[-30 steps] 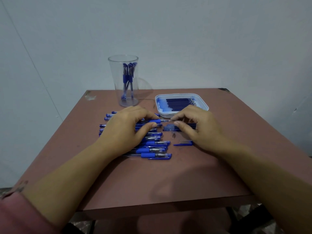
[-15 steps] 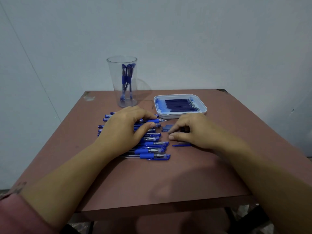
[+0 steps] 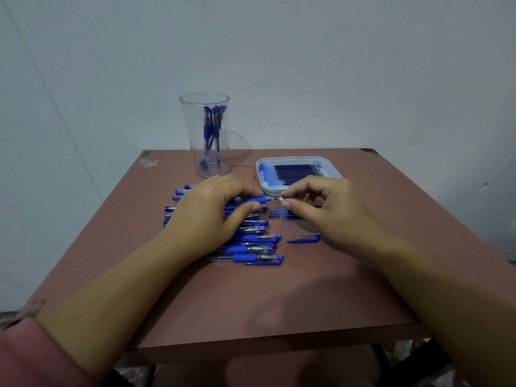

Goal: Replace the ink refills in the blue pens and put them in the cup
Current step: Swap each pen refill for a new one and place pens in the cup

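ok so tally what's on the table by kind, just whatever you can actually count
cup: 1
tray: 1
loose pen cap: 1
pen gripped by the left hand, right hand pinching its tip: 1
total: 4
The piled pens, pens in the cup and refills in the tray overlap too much to count.

There is just one camera. It sits on the person's head and looks forward and down. The table (image 3: pixel 251 300) is close below it, the wall (image 3: pixel 321 68) just past it.
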